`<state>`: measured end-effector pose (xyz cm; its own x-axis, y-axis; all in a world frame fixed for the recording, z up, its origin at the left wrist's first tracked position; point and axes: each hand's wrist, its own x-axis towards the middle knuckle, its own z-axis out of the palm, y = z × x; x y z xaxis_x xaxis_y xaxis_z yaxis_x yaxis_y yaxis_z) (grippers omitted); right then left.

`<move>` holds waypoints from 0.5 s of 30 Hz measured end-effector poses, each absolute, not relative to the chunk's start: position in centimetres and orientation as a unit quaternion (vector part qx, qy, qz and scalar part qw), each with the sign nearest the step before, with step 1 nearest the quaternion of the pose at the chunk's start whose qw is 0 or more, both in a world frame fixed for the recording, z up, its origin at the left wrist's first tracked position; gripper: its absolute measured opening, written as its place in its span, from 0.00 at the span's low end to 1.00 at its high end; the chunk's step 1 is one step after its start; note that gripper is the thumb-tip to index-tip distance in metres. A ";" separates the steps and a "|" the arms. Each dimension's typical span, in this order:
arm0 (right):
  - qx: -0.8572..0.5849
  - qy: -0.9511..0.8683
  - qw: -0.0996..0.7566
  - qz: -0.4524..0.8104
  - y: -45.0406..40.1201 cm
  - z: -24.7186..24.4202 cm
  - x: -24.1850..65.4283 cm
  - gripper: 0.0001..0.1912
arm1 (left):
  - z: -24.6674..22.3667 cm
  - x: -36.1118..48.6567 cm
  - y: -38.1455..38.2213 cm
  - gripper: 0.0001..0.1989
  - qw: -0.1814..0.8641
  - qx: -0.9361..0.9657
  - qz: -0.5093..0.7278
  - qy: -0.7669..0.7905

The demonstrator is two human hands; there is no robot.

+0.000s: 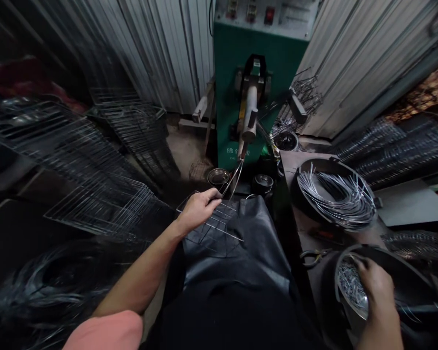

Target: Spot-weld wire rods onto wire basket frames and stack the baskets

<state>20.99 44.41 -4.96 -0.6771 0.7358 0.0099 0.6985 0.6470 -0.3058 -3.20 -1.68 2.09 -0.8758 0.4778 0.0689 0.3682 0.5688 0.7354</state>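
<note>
My left hand (200,206) is closed on a wire rack (219,224), which lies over the dark apron (248,262) on my lap. Bent wires of the rack reach up to the electrode tip of a green machine (226,58). At the lower right, my right hand (377,287) is over a bowl (352,287) full of small metal wire pieces. Its fingertips dip toward the pieces and are blurred, so whether they pinch anything is hidden.
Stacked wire racks (105,209) stand at the left. On the right, a round tray (336,194) holds long cut wires, with pliers (314,257) nearer me. Small pots (263,183) sit below the machine.
</note>
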 end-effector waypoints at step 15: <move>0.106 -0.837 0.021 0.537 16.3 -0.8 0.8 0.15 | 0.8 -0.5 -3.1 0.10 0.038 0.245 0.373 0.894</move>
<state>0.76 16.33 -0.79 -0.9767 -0.1551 0.1484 -0.1996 0.4013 -0.8939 -0.50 -3.05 0.81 -0.8772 0.4663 0.1141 0.4090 0.6015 0.6862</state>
